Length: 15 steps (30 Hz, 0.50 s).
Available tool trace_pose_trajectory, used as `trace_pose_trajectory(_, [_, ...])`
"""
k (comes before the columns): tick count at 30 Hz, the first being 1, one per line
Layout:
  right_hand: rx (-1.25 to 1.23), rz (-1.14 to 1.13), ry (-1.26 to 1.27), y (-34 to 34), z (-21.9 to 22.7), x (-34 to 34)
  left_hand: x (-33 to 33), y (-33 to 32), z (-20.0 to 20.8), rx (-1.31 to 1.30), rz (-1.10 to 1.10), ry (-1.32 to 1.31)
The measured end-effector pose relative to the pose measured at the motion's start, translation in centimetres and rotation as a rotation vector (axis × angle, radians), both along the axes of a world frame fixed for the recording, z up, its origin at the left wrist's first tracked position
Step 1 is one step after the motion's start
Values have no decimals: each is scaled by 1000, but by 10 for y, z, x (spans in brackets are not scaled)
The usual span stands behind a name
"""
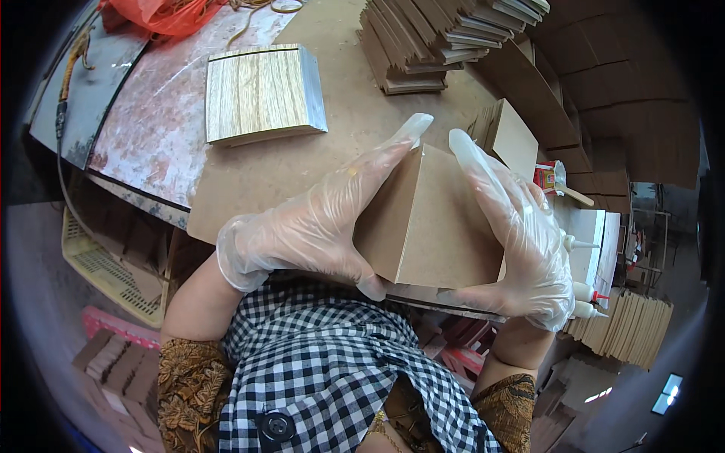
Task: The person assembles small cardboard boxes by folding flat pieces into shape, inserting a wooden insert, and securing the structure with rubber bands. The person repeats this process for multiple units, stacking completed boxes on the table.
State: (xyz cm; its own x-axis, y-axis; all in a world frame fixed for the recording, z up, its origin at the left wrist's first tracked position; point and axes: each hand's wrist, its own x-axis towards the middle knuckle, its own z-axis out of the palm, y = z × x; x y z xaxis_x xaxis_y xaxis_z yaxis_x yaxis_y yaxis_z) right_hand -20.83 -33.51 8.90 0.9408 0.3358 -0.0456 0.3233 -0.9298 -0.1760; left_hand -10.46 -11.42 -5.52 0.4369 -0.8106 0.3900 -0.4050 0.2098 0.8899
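A plain brown fibreboard box (449, 226) stands at the table's near edge, one corner edge toward me. My left hand (317, 208), in a clear thin glove, presses along its left side, thumb low at the near corner and fingers reaching to the far end. On the opposite side, my right hand (521, 234), gloved the same way, curves round it with the thumb at the near lower edge. The palms hide parts of both sides. Beyond my left hand lies a wood-grain block-like box (260, 94) with silvery-grey sides.
Stacked brown boards (423, 38) rise at the back, with more board pieces (513, 140) beyond my right hand. White glue bottles (581, 291) with pointed nozzles sit at right. A red plastic bag (166, 15) lies far left, near a corded tool (64, 90).
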Motion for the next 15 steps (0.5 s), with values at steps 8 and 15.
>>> trace_pose_trajectory(8, [-5,-16,-27,5,3,1,1,-4,-4,-61,1,26])
trace_pose_trajectory(15, [3,-14,-31,3,2,-1,-1,2,4,97,-6,14])
